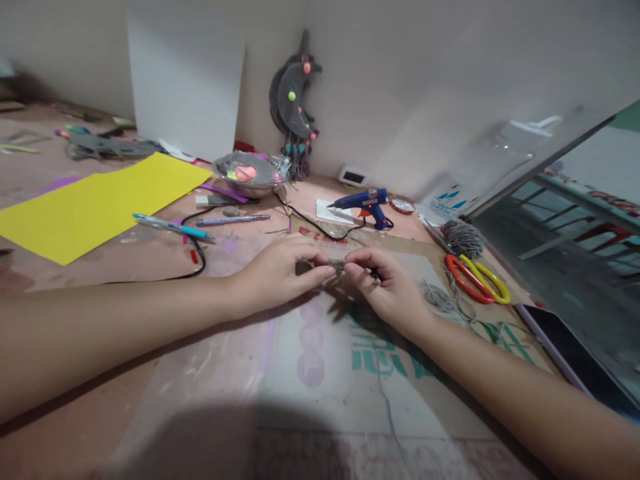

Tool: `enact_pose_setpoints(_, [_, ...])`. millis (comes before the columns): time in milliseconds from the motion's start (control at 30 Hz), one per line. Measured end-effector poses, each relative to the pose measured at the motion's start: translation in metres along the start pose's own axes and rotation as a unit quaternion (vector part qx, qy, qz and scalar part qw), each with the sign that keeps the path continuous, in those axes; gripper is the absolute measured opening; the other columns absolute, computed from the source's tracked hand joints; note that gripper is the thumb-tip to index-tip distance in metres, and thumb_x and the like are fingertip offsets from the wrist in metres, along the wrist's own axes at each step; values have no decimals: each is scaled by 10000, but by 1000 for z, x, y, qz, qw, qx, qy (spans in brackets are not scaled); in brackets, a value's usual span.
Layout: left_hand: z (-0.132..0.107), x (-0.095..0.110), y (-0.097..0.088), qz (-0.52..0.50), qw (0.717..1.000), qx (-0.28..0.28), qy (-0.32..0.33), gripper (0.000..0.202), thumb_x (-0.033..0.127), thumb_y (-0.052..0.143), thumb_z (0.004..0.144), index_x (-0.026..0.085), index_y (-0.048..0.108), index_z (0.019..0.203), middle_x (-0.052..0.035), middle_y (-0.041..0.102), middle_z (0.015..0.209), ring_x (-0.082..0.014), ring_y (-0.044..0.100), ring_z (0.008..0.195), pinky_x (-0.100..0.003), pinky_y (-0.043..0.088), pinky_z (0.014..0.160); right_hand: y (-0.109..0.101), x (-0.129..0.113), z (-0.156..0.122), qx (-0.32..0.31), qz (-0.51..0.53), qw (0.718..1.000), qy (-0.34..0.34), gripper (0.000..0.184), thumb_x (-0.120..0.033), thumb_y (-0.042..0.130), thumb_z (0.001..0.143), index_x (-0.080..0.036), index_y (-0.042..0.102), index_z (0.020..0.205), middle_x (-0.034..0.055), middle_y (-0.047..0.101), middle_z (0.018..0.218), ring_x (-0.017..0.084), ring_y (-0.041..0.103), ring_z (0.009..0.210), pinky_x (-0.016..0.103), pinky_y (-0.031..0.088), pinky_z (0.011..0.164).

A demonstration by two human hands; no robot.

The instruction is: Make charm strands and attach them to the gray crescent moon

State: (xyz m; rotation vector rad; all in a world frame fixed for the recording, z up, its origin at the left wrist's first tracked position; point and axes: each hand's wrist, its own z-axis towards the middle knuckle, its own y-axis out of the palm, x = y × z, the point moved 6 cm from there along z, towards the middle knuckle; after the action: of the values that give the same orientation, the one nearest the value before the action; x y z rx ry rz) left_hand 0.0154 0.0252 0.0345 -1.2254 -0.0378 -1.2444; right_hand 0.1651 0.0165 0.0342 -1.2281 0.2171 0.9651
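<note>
Both of my hands meet over the middle of the sheet, fingertips pinched close together. Between them is a small greyish piece (336, 265), too small and blurred to name. My left hand (285, 270) grips its left end between thumb and forefinger; my right hand (387, 283) pinches the right end, its other fingers curled. Beneath lies a printed cardboard sheet (310, 413) with green and red lettering. Loose grey yarn (440, 297) lies just right of my right hand, and a thin strand (387, 400) trails toward me.
Behind my hands stands a blue glue gun (367, 200) with a black cord. Orange-and-yellow scissors (477, 280), a grey yarn ball (463, 239) and a phone (580, 360) are at right. Left are pens (175, 228), yellow paper (100, 203) and a bowl (250, 177). A moon decoration (293, 97) leans behind.
</note>
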Motion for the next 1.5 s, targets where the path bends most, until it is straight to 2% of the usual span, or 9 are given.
enact_pose_setpoints(67, [0, -3, -1, -2, 1000, 4, -19, 219, 289, 500, 876, 177, 626, 736, 6, 616, 701, -143, 535, 711, -269, 390, 666, 0, -1, 0, -3, -24, 999, -22, 216, -390, 491, 890, -193, 569, 927, 19, 592, 772, 132, 526, 631, 254, 420, 570])
enact_pose_setpoints(167, [1, -7, -3, -1, 999, 19, -47, 208, 268, 501, 859, 169, 598, 704, 10, 589, 676, -134, 526, 671, -261, 377, 624, -5, -6, 1, 4, -86, 992, -94, 318, -407, 379, 941, -190, 539, 1109, 69, 592, 925, 180, 551, 788, 313, 451, 690])
enact_pose_setpoints(233, [1, -8, -4, 8, 998, 24, -55, 196, 261, 508, 845, 167, 594, 696, 8, 583, 671, -136, 525, 670, -263, 374, 618, -9, -7, 2, 3, -144, 980, -134, 385, -385, 309, 965, -182, 499, 1230, 84, 561, 931, 201, 538, 838, 339, 449, 734])
enact_pose_setpoints(333, [1, -10, -5, 38, 997, 32, -55, 209, 276, 515, 837, 167, 591, 676, 3, 570, 659, -145, 519, 680, -272, 369, 625, -11, -6, 2, -3, -226, 959, -170, 413, -337, 328, 966, -176, 449, 1327, 69, 518, 856, 201, 521, 802, 329, 443, 706])
enact_pose_setpoints(533, [1, -12, -4, 76, 996, 32, -36, 202, 285, 525, 833, 166, 591, 683, 2, 560, 652, -152, 507, 698, -282, 358, 647, -10, -2, 0, 7, -292, 935, -200, 360, -289, 393, 951, -186, 526, 1270, 41, 499, 749, 183, 486, 698, 302, 402, 619])
enact_pose_setpoints(1167, [0, -7, -5, 111, 993, 41, 9, 171, 285, 533, 824, 172, 581, 704, -19, 605, 723, -174, 522, 766, -305, 379, 703, -5, -1, 0, -5, -301, 931, -209, 325, -273, 418, 946, -166, 556, 1221, 42, 526, 747, 165, 494, 668, 278, 391, 580])
enact_pose_setpoints(1500, [1, -8, -4, 93, 995, 35, 1, 192, 304, 529, 829, 180, 576, 689, -9, 596, 697, -171, 516, 750, -310, 379, 704, -6, 0, -1, 4, -296, 933, -207, 310, -266, 408, 947, -191, 592, 1186, 42, 543, 741, 170, 506, 675, 280, 393, 587])
